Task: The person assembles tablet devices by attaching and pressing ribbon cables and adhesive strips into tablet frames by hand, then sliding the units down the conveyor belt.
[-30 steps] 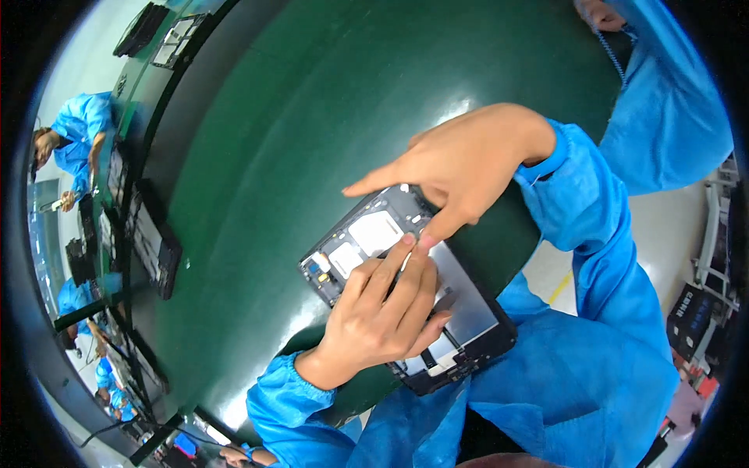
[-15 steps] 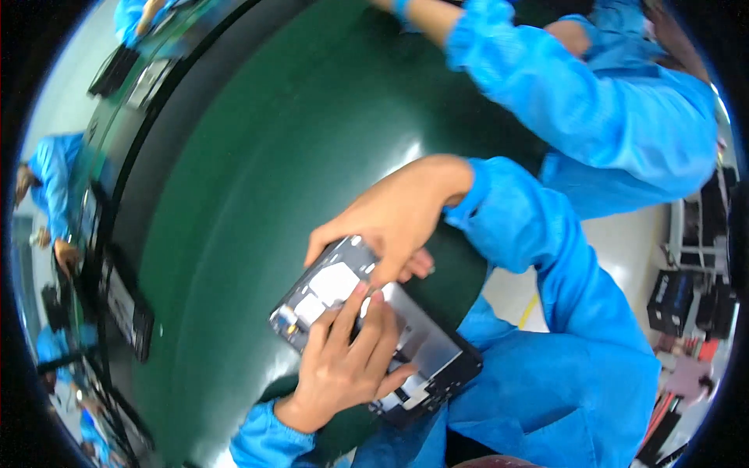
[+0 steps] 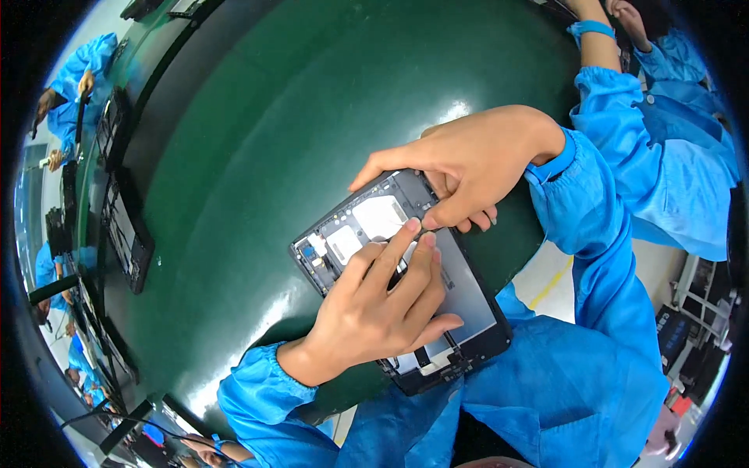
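Observation:
An opened tablet (image 3: 468,300), its inner boards, silver shields and large grey battery area exposed, lies tilted in front of me at the table's near edge. My left hand (image 3: 382,308) rests across its middle, palm down, fingers stretched out and fingertips pressing on the inner parts. What lies beneath those fingers is hidden. My right hand (image 3: 484,160) holds the tablet's far right edge, thumb on the inner side near my left fingertips and the other fingers curled by the edge. Whether a small part sits between thumb and fingertips, I cannot make out.
Under the tablet is a green table (image 3: 234,210). A dark belt along its left side carries another opened tablet (image 3: 125,234). At right, close to my right arm, is a co-worker's blue sleeve (image 3: 624,117). More workers in blue sit across the belt.
The view has shifted, so the tablet and both hands appear farther up and right. My left fingers still press on the tablet, and my right hand keeps its hold.

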A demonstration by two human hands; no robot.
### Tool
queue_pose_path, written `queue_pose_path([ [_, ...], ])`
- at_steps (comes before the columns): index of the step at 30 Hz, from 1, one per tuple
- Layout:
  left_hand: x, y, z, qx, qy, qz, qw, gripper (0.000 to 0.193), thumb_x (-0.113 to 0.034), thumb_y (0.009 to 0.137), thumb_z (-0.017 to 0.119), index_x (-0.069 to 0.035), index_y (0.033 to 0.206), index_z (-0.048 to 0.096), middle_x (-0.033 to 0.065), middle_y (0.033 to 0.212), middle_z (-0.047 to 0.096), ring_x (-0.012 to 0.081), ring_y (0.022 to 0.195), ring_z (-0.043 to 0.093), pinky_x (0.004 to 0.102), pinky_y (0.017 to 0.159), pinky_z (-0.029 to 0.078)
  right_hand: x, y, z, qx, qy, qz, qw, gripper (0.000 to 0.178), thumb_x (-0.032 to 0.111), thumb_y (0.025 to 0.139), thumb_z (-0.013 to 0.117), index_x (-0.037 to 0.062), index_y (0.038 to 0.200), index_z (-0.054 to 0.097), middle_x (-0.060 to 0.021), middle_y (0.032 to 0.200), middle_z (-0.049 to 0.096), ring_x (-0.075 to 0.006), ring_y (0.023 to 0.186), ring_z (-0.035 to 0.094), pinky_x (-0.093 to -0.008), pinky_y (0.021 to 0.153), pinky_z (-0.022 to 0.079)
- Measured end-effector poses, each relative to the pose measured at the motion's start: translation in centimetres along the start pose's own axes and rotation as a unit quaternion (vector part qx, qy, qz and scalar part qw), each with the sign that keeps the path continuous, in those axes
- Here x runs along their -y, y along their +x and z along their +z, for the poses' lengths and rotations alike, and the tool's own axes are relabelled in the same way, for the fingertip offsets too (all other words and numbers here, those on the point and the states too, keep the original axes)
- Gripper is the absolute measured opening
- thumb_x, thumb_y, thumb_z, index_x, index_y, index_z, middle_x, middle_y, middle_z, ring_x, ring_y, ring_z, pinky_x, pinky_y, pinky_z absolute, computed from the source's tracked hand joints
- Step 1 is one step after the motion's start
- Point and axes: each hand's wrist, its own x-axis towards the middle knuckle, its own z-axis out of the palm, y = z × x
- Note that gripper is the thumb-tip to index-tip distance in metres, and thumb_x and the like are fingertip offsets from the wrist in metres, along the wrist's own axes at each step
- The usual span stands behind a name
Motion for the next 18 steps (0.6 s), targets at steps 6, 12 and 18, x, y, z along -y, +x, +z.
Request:
queue_pose_path([
  [6,0.6,-0.6,0.7,-0.008,-0.003,-0.007,1.0,0.055,-0.051,0.089,0.074,-0.002,0.114,0.079,0.0159,0.131,0.074,0.0365,0.132,0.069,0.0446,0.091,0.054,-1.1,1.3,-0.6,0.012,0.01,-0.008,1.0,0.078,0.01,0.103,0.065,0.0103,0.17,0.026,-0.0198,0.083,0.076,-0.0267,0.066,0.079,-0.0366,0.056,0.066],
  [12,2.1,-1.8,1.5,-0.002,-0.001,-0.007,1.0,0.053,-0.049,0.09,0.074,-0.001,0.114,0.079,0.0156,0.131,0.074,0.0354,0.131,0.07,0.0443,0.091,0.054,-1.7,3.5,-0.9,0.014,0.02,-0.012,1.0,0.08,0.01,0.104,0.066,0.0123,0.172,0.023,-0.0207,0.086,0.077,-0.0279,0.067,0.079,-0.0371,0.056,0.066],
  [18,-0.3,0.2,0.5,-0.015,-0.004,-0.012,1.0,0.053,-0.047,0.09,0.075,0.0,0.114,0.079,0.0155,0.13,0.074,0.0348,0.13,0.07,0.0439,0.091,0.054,-1.2,0.3,-0.2,0.011,0.017,-0.019,1.0,0.079,0.009,0.103,0.066,0.0097,0.17,0.025,-0.0206,0.082,0.076,-0.0275,0.066,0.079,-0.0364,0.057,0.066],
])
